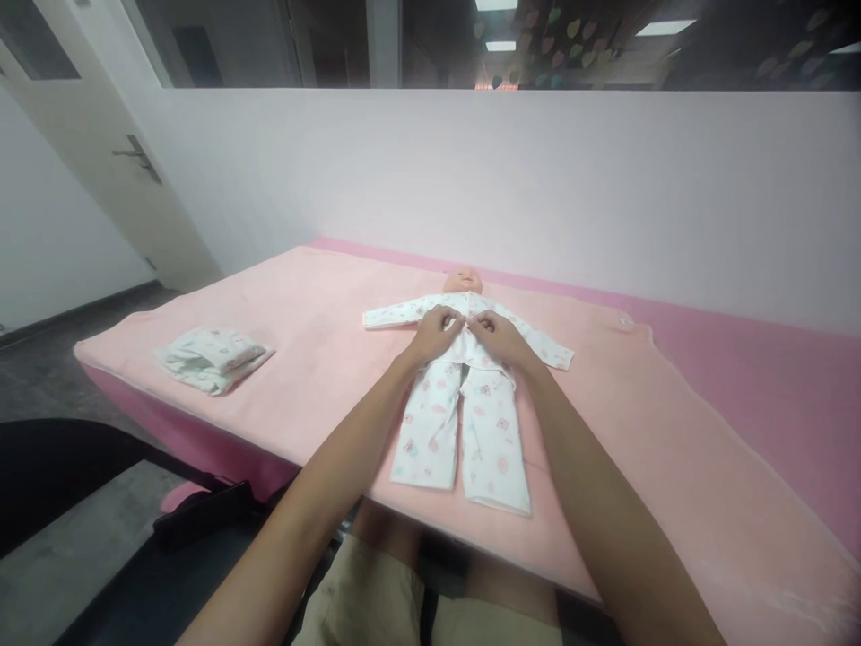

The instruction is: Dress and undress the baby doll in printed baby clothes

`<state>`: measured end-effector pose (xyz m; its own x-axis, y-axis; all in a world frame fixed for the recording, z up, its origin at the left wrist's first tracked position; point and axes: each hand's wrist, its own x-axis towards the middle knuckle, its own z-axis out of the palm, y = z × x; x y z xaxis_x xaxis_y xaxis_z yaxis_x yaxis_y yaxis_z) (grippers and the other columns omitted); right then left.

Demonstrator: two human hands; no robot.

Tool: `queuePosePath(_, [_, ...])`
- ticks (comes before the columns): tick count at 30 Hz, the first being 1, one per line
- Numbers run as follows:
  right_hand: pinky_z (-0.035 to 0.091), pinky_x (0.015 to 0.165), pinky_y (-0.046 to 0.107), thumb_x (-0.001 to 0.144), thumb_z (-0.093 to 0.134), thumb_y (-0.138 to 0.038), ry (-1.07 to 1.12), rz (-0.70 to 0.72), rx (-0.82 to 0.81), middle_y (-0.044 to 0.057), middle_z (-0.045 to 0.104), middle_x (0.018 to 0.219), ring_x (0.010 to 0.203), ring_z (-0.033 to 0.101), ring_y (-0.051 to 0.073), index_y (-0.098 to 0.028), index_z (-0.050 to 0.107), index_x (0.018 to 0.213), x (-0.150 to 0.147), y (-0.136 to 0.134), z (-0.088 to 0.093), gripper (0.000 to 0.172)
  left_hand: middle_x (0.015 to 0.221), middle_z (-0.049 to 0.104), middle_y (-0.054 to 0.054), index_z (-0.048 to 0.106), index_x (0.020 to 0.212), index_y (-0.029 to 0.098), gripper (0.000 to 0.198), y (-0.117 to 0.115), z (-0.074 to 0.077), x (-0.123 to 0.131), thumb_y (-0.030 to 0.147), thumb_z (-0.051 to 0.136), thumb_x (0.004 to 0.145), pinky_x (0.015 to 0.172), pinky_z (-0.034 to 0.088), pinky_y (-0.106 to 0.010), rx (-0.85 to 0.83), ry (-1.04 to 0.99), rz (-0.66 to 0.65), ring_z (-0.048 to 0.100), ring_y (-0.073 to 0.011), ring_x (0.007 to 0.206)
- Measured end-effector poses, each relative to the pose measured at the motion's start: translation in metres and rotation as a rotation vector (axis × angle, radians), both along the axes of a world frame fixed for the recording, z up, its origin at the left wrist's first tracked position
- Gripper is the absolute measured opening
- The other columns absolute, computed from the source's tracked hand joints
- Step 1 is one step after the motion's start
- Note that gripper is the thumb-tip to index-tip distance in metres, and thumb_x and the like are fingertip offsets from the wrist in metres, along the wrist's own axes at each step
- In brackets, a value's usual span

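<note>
A baby doll (463, 281) lies on its back on the pink blanket, dressed in white printed clothes with its head toward the wall. Its long-sleeved top (402, 312) has both sleeves spread out to the sides. Below it, the matching trousers (496, 440) lie flat with the legs side by side toward me. At the middle of the chest, my left hand (439, 332) pinches the front of the top. My right hand (496, 334) pinches the same front just beside it. Any fastener between the fingertips is too small to make out.
A folded stack of white printed cloth (213, 359) rests on the left of the pink blanket (302, 305). The blanket covers a darker pink table (787, 395) against a white wall (538, 179). A dark chair (134, 538) stands at the lower left, below the table edge.
</note>
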<state>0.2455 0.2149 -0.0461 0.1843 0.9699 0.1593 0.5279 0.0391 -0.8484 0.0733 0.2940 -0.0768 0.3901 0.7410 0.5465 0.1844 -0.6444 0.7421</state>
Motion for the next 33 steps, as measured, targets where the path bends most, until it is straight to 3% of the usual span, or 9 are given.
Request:
queuePosePath(8, [0.039,0.061,0.027,0.093,0.068,-0.054,-0.025,-0.023,0.041,0.002,0.065,0.084,0.071,0.054,0.015,-0.021,0.064,0.091,0.0,0.0,0.0,0.033,0.084,0.057,-0.002,0.062,0.088,0.021,0.023,0.003,-0.008,0.006,0.039,0.062,0.101,0.079,0.044,-0.035,0.138,-0.069,0.048,0.052,-0.0184,0.08])
queuePosePath(13, [0.036,0.06,0.026,0.088,0.075,-0.058,0.058,0.049,0.072,0.0,0.059,0.079,0.068,0.047,0.013,-0.02,0.062,0.085,0.001,-0.005,0.004,0.04,0.084,0.059,-0.002,0.061,0.088,0.021,0.026,0.006,-0.013,0.007,0.044,0.063,0.101,0.077,0.042,-0.035,0.124,-0.089,0.028,0.051,-0.0186,0.079])
queuePosePath(20, [0.033,0.055,0.026,0.077,0.083,-0.07,0.125,0.033,0.052,-0.001,0.056,0.075,0.065,0.043,0.012,-0.02,0.066,0.086,-0.001,-0.009,0.007,0.053,0.087,0.058,-0.003,0.063,0.091,0.021,0.02,0.001,-0.011,0.006,0.039,0.063,0.1,0.08,0.042,-0.034,0.058,-0.086,0.031,0.051,-0.0187,0.083])
queuePosePath(26, [0.036,0.055,0.026,0.085,0.076,-0.067,0.052,0.029,-0.01,0.003,0.065,0.086,0.068,0.049,0.014,-0.022,0.072,0.094,0.008,-0.005,0.006,0.047,0.086,0.054,-0.001,0.065,0.093,0.021,0.021,-0.005,-0.006,0.003,0.041,0.064,0.099,0.08,0.042,-0.032,0.022,-0.1,0.0,0.05,-0.0181,0.083])
queuePosePath(33, [0.036,0.055,0.025,0.084,0.078,-0.063,0.076,0.065,-0.019,0.003,0.062,0.085,0.067,0.048,0.013,-0.02,0.071,0.1,0.009,-0.006,0.009,0.046,0.086,0.055,-0.001,0.067,0.093,0.02,0.017,-0.002,-0.006,0.003,0.037,0.066,0.096,0.081,0.041,-0.032,0.011,-0.121,-0.019,0.05,-0.0171,0.082])
